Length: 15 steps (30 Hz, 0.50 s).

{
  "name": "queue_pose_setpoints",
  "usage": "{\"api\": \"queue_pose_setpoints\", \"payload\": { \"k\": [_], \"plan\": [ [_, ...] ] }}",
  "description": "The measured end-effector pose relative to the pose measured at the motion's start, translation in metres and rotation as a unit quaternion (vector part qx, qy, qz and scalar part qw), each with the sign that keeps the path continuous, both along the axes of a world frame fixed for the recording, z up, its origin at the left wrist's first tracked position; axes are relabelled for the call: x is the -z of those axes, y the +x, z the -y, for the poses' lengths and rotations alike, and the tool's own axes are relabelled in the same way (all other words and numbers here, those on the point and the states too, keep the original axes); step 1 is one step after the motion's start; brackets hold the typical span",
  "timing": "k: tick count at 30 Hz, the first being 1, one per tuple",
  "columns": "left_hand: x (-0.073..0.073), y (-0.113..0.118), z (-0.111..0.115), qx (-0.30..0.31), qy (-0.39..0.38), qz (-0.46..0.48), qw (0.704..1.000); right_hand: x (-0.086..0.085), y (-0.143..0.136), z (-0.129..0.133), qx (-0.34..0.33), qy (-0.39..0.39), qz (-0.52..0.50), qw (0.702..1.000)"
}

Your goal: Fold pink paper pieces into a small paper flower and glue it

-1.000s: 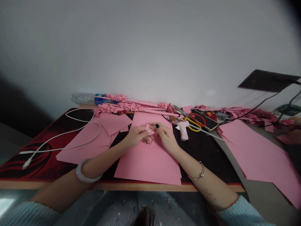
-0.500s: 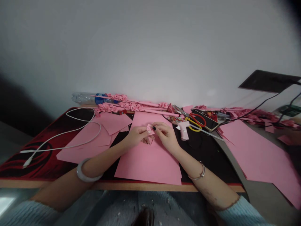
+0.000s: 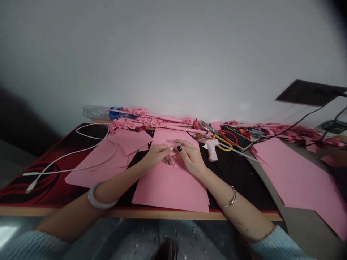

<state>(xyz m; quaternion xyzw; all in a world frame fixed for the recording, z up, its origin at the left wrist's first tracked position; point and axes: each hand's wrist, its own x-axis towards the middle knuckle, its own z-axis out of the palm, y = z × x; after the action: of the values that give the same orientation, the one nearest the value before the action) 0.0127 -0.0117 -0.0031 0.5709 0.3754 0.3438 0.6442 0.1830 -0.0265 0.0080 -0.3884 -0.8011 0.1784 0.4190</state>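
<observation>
Over the pink paper sheets (image 3: 170, 191), my left hand (image 3: 157, 156) pinches a small folded piece of pink paper (image 3: 172, 153) between thumb and fingers. My right hand (image 3: 192, 157) is at the other side of the same piece, its dark-nailed thumb and bent fingers closed about its edge. Fingers cover much of the piece, so its exact shape is hard to make out. A pale pink glue gun (image 3: 211, 150) lies just right of my right hand. Beyond it are scissors with red and yellow handles (image 3: 224, 142).
Pink paper flowers on stems (image 3: 151, 122) lie along the wall beside a plastic bottle (image 3: 97, 113). A white cable (image 3: 67, 169) loops over more pink paper (image 3: 100, 169) at left. Large pink sheets (image 3: 295, 177) are at right, below a dark panel (image 3: 309, 93).
The folded piece has been turned and sits more hidden among the fingers. My right thumb has shifted slightly right; both hands stay over the same spot.
</observation>
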Motion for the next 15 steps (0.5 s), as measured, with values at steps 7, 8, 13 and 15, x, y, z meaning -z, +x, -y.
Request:
{"api": "queue_pose_setpoints", "payload": {
  "k": [7,8,13,15],
  "plan": [
    [0.0006,-0.0013,-0.0002,-0.002,-0.003,0.003,1.000,-0.0034,-0.0022,0.0012,0.002,-0.051,-0.045,0.998],
    [0.0009,-0.0013,-0.0004,-0.004,-0.004,0.002,1.000,-0.0036,-0.0021,0.0010,0.002,-0.054,-0.048,0.997],
    [0.0007,-0.0005,-0.0010,-0.002,0.000,0.006,1.000,-0.0032,-0.0011,0.0004,-0.001,-0.057,-0.056,0.997],
    [0.0001,-0.0003,-0.0009,0.003,-0.003,0.006,1.000,-0.0029,-0.0010,0.0003,-0.001,-0.055,-0.058,0.997]
  ]
}}
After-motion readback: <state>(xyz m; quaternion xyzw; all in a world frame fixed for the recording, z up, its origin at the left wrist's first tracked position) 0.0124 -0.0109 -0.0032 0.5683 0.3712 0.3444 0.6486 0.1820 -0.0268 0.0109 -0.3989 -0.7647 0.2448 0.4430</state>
